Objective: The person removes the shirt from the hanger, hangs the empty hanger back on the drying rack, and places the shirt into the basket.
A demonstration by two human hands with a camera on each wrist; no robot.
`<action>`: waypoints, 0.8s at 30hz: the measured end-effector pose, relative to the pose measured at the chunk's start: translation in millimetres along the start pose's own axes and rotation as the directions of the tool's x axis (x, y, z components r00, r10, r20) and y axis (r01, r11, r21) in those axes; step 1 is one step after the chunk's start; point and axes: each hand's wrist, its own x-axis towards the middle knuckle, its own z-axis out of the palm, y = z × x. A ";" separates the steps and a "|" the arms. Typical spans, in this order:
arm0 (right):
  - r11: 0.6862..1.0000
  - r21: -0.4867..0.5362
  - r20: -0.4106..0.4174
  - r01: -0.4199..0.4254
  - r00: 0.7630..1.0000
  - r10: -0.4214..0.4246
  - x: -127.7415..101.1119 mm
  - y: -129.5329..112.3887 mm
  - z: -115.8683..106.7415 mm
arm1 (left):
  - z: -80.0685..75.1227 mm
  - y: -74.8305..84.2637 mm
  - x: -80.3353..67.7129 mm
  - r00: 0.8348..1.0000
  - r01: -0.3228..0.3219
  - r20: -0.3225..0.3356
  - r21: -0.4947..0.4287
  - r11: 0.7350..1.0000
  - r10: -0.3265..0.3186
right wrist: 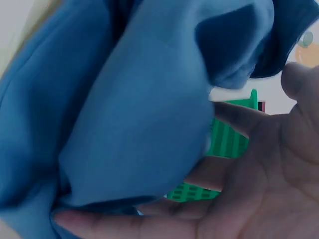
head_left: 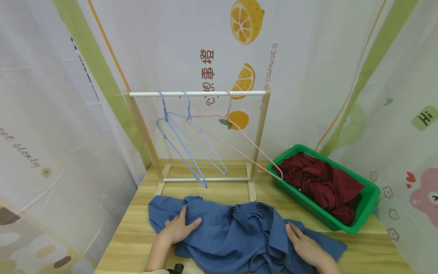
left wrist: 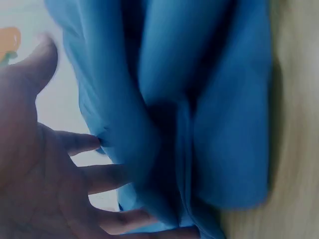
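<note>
A blue buttoned shirt (head_left: 219, 228) lies crumpled across the front of the table, its collar toward the right half. On its left part rests my left hand (head_left: 179, 228), thumb and fingers spread. In the left wrist view the fingers (left wrist: 107, 178) reach straight against the cloth, with the thumb standing apart. My right hand (head_left: 304, 245) touches the right part of the shirt. The right wrist view shows its fingers (right wrist: 209, 172) extended along and partly behind the blue fabric (right wrist: 139, 119), the thumb away from it. Some fingertips are hidden by folds.
Behind the shirt stands a small clothes rack (head_left: 212, 93) with two blue hangers (head_left: 181, 144) and a pink hanger (head_left: 253, 142). At the right, a green basket (head_left: 371, 194) holds dark red clothing (head_left: 318, 179). Printed curtains (head_left: 308, 57) surround the wooden table (head_left: 119, 236).
</note>
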 end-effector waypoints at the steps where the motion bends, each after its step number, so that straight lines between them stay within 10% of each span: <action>1: 1.000 -0.005 -0.008 0.002 1.000 -0.002 1.4 -2.9 1.4 | 5.3 -0.7 3.7 1.000 -0.004 -0.011 0.013 1.000 0.004; 13: 0.981 -0.150 -0.080 0.126 0.987 -0.139 15.7 -41.5 30.4 | 31.2 67.3 -14.4 0.994 -0.093 -0.039 0.140 0.986 0.099; 24: 0.949 -0.147 -0.032 0.279 0.958 -0.286 45.6 -51.8 68.6 | 73.2 101.7 -6.4 0.957 -0.270 0.100 -0.039 0.962 0.273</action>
